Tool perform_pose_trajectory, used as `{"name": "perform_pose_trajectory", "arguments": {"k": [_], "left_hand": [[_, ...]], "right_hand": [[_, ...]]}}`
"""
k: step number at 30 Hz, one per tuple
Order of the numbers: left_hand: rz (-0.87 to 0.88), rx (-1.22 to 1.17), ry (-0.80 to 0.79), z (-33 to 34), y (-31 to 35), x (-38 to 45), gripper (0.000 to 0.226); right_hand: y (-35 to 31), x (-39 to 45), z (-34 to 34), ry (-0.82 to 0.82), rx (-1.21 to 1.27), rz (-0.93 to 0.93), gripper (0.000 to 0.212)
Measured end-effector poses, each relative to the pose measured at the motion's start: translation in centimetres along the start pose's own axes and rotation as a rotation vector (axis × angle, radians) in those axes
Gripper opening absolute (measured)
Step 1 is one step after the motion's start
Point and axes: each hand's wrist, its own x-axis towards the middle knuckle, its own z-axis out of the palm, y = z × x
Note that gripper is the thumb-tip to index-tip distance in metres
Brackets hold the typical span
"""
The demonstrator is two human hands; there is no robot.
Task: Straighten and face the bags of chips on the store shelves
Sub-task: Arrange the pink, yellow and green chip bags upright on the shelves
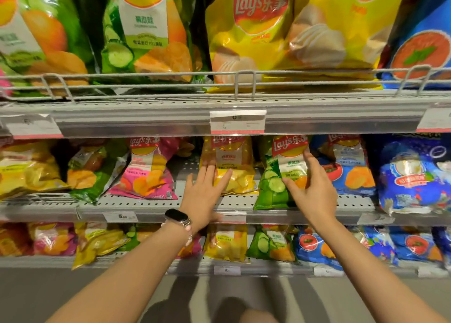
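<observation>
On the middle shelf point(146, 200) stand small chip bags. My left hand point(203, 192), with a dark watch on its wrist, lies flat with spread fingers against the lower left of a yellow bag point(231, 161). My right hand point(311, 187) grips the right side of a green cucumber bag point(274, 186), thumb across its front and fingers behind its right edge. This green bag stands upright at the shelf's front lip. A pink bag point(146, 169) leans to the left of the yellow one. A blue tomato bag point(351, 166) stands right of the green one.
The upper shelf point(146, 117) holds large green, yellow and blue bags behind a wire rail point(244, 78). Tilted yellow and green bags point(97, 169) lie at the middle shelf's left end, and a dark blue bag point(415, 176) at its right. The lower shelf point(268, 267) carries several more small bags.
</observation>
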Motion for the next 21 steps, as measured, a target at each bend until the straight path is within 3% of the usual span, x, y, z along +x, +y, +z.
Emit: {"name": "perform_pose_trajectory", "arguments": {"k": [6, 10, 12, 16, 19, 21], "left_hand": [[-0.01, 0.011, -0.004, -0.2, 0.2, -0.2, 0.117], [0.005, -0.039, -0.012, -0.7, 0.1, -1.0, 0.114], [0.024, -0.151, 0.076, -1.3, -0.9, -2.2, 0.098], [-0.058, -0.849, 0.234, -3.3, -3.4, -4.8, 0.06], [-0.31, -1.602, 0.052, -4.9, -4.0, -5.7, 0.025], [-0.387, -1.871, -0.064, -5.0, -4.7, -5.9, 0.034]], "right_hand": [[-1.7, -2.1, -0.5, 0.175, 0.26, -0.006, 0.072], [-3.7, -4.1, -0.3, 0.161, 0.408, -0.008, 0.073], [-5.0, -5.3, -0.1, 0.133, 0.452, -0.007, 0.074], [-8.0, -7.4, 1.0, 0.067, 0.52, -0.025, 0.075], [-10.3, -8.5, 2.2, -0.008, 0.524, -0.025, 0.078], [-11.8, -9.0, 3.1, -0.043, 0.503, -0.052, 0.078]]}}
